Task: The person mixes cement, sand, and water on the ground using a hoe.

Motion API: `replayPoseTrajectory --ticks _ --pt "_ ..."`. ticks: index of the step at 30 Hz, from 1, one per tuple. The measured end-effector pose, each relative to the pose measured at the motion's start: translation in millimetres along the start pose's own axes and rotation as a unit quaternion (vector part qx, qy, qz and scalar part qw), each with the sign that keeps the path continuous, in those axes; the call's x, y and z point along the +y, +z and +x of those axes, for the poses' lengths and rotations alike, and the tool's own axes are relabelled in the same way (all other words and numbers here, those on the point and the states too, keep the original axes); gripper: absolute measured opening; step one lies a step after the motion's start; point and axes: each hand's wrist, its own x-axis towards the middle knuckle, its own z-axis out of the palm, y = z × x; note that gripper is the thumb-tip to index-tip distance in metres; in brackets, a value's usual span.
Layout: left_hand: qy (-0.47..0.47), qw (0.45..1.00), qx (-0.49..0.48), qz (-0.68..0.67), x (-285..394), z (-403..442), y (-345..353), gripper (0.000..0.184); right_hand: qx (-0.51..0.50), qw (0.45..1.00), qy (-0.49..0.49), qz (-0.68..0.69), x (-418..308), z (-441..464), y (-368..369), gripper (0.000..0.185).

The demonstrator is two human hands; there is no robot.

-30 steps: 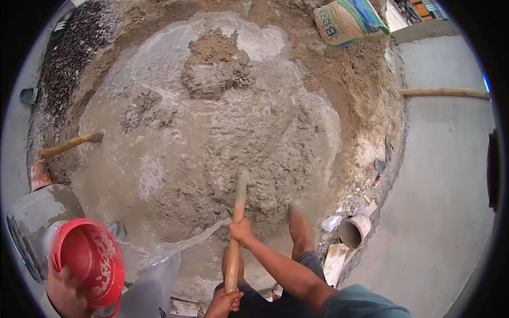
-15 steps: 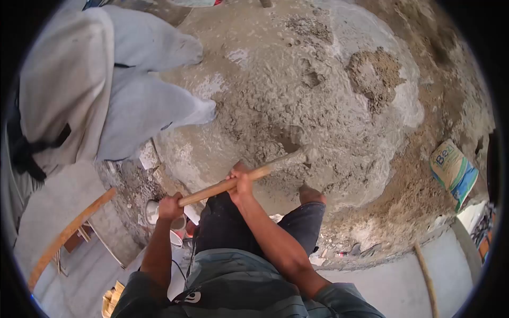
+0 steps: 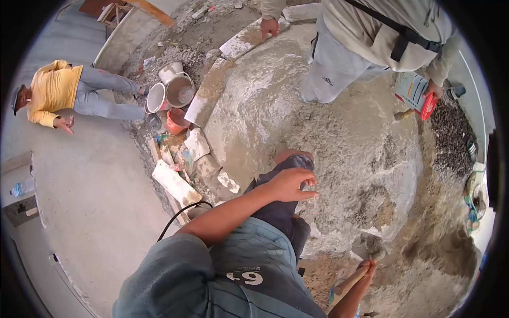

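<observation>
My left hand [image 3: 294, 184] is held out over my raised knee, holding nothing, with its fingers apart. Low on the right, my right hand [image 3: 367, 267] grips the wooden handle of a hoe [image 3: 348, 284] close to its head. The mortar-coated blade [image 3: 367, 245] lies at the edge of a wide patch of wet mortar [image 3: 344, 153]. My bare foot is in the mortar, partly hidden by my leg.
A person in grey [image 3: 344, 69] bends over the mortar, one hand on a white and red bucket [image 3: 415, 93]. Another person in yellow [image 3: 58, 90] stands left. Buckets [image 3: 180, 91], rubble and concrete edging blocks [image 3: 209, 95] line the left side; gravel [image 3: 450, 127] lies right.
My left hand has let go of the hoe handle. My right hand has carried the hoe to the lower right. The view has turned, bringing the yellow-clad person and buckets into sight.
</observation>
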Motion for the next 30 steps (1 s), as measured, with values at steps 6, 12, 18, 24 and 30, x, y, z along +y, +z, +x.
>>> replayPoseTrajectory --ticks 6,12,18,24,30 --pt "-0.315 0.925 0.185 0.1 -90 -61 -70 0.041 0.181 0.937 0.15 -0.259 6 -55 -9 0.027" --pt "-0.465 0.872 0.137 0.067 -168 -122 -37 0.036 0.21 0.824 0.18 -0.494 0 -63 44 0.024" --pt "-0.533 0.829 0.164 0.037 -175 -106 17 0.031 0.1 0.739 0.116 -0.655 -27 -48 150 0.022" --pt "-0.691 0.696 0.193 -0.002 -155 -140 85 0.037 0.052 0.661 0.101 -0.741 -72 -14 209 0.02" --pt "-0.74 0.572 0.333 -0.122 -90 -169 159 0.041 0.032 0.584 0.112 -0.804 -133 26 251 0.018"
